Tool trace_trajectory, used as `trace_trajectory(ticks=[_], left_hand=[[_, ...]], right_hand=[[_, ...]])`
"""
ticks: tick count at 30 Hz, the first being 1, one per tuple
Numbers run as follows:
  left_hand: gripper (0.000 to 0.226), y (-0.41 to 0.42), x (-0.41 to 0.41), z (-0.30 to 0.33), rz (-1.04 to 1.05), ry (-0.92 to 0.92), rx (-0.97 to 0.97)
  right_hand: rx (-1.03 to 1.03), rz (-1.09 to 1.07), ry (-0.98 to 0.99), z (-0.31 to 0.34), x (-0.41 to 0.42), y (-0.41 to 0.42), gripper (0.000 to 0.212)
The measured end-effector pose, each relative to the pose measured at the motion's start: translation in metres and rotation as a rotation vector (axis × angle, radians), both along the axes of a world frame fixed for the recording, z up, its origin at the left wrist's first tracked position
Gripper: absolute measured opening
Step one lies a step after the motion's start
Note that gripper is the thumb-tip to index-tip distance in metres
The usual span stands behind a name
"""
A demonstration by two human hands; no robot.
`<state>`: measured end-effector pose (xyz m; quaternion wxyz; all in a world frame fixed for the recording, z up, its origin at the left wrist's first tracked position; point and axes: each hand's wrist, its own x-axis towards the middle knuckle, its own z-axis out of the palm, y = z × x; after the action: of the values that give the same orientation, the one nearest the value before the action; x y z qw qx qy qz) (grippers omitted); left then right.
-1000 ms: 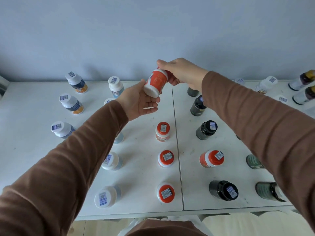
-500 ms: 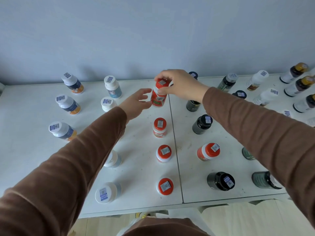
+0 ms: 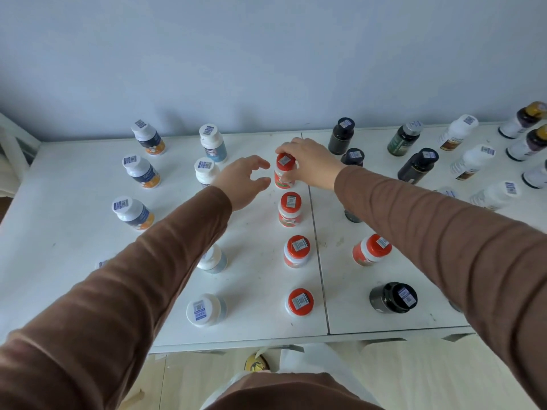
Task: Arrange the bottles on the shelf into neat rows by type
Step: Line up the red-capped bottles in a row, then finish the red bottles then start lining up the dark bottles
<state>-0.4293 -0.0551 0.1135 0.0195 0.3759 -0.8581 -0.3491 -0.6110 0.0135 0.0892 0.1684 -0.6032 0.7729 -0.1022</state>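
Observation:
My right hand grips the red cap of an orange bottle that stands upright on the white shelf, at the far end of a column of red-capped bottles. My left hand hovers just left of that bottle with its fingers spread and holds nothing. Another red-capped bottle stands alone to the right of the column. White-capped bottles form a column on the left, partly hidden by my left arm.
White-capped bottles with dark and orange labels stand at the far left. Dark bottles and white bottles crowd the right half. A seam splits the shelf. The wall runs along the back.
The orange bottle came down from mid-air, was turned upright and now stands at the far end of the red-capped column. My left hand let go of it and opened beside it.

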Motion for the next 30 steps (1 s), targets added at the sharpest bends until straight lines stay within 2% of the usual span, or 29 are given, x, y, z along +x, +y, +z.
trace_trajectory(ticks=[2, 6, 11, 17, 24, 28, 30], left_hand=[[0.036, 0.006, 0.007, 0.005, -0.005, 0.012, -0.015], [0.035, 0.028, 0.021, 0.021, -0.064, 0.053, -0.118], [0.036, 0.077, 0.033, 0.040, -0.202, 0.083, -0.296], [0.038, 0.150, 0.046, 0.051, -0.294, 0.150, -0.354], [0.038, 0.236, 0.050, 0.030, -0.364, 0.171, -0.385], [0.040, 0.275, 0.051, -0.012, -0.325, 0.076, -0.342], [0.042, 0.291, 0.053, -0.036, -0.277, 0.021, -0.331]], right_hand=[[-0.019, -0.026, -0.009, 0.011, 0.001, 0.010, 0.057], [-0.154, -0.080, -0.040, 0.043, 0.011, 0.053, 0.044], [-0.222, -0.129, -0.027, 0.071, 0.034, 0.136, 0.035], [-0.301, -0.209, -0.030, 0.086, 0.052, 0.235, 0.029], [-0.366, -0.278, -0.055, 0.055, 0.053, 0.326, 0.020], [-0.330, -0.252, -0.085, 0.009, 0.052, 0.366, 0.012], [-0.284, -0.226, -0.070, -0.017, 0.051, 0.381, 0.015]])
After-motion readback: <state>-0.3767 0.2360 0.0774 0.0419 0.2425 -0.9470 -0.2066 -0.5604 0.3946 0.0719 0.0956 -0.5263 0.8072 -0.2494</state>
